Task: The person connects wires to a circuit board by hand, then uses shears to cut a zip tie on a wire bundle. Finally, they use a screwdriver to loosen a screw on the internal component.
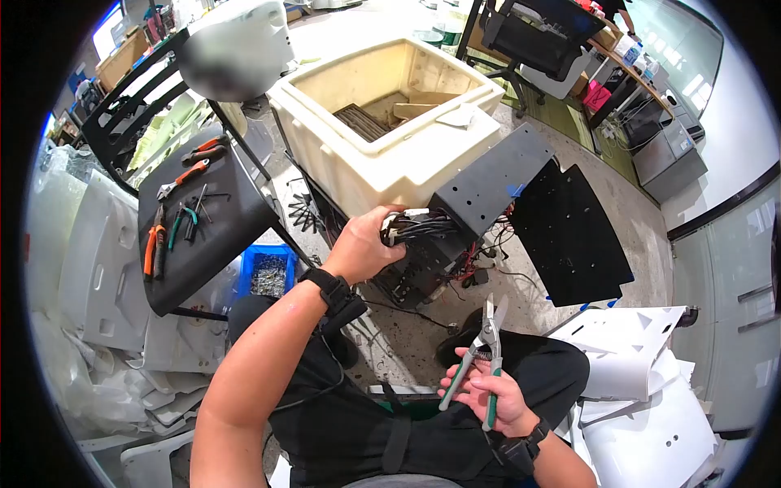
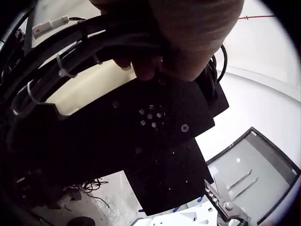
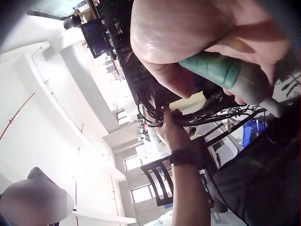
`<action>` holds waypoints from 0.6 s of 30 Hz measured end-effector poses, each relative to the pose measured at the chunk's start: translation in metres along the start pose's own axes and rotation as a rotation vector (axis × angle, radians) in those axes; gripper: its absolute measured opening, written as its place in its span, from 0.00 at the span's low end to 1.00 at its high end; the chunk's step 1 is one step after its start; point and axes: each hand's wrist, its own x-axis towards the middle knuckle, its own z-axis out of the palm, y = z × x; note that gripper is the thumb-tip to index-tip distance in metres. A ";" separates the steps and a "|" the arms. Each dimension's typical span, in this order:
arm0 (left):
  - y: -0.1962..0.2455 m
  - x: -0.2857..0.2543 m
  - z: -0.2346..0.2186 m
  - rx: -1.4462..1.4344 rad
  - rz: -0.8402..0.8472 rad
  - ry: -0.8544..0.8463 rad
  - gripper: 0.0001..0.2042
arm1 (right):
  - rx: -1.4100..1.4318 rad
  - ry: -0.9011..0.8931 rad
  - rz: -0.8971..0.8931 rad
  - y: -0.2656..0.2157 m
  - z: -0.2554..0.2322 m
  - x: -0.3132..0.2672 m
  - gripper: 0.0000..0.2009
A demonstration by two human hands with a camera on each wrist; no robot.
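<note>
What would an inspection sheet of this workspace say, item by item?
Surface: no worktop under the work; cables held beside a black housing, above the floor.
Job's things: cable bundle; snips, blades apart, clear of the bundle.
Clutter: hand tools on a black chair; blue bin of small parts; white panels on both sides.
Hands: left hand grips the bundle; right hand holds the snips.
Cables: bundle bound with ties, white connector beside it; loose wires below the housing. Cut ends: cannot tell.
Surroundings: cream tub behind the bundle, office chair beyond.
Liquid spills: nothing seen.
</note>
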 end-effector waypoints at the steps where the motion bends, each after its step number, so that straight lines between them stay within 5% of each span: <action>1: 0.001 0.000 0.000 -0.008 -0.060 -0.027 0.20 | 0.009 -0.010 0.003 -0.001 0.000 0.002 0.28; 3: 0.005 0.000 0.002 -0.025 -0.181 -0.091 0.21 | 0.026 -0.012 0.004 -0.003 0.000 0.005 0.27; 18: 0.013 0.005 0.003 -0.091 -0.188 -0.165 0.10 | -0.048 -0.021 0.003 -0.010 -0.008 0.005 0.29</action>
